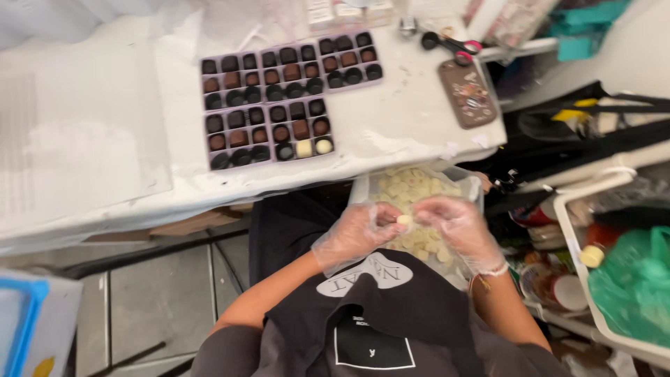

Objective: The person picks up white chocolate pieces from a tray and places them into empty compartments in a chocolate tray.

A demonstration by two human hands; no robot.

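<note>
Both my hands wear clear plastic gloves and meet over my lap. My left hand (352, 234) and my right hand (457, 227) pinch one small white chocolate (404, 220) between their fingertips. Right under them a clear container (363, 187) holds several white chocolates. On the white table (391, 126) lie several purple chocolate box trays (269, 129) with dark cups, many filled with brown chocolates; two white pieces (313, 147) sit in the nearest tray's front row.
Scissors with pink handles (452, 46) and a decorated phone (467, 93) lie at the table's right end. A white cart (579, 237) with a green bag (631, 279) and jars stands at my right. A blue-rimmed bin (28, 321) sits at lower left.
</note>
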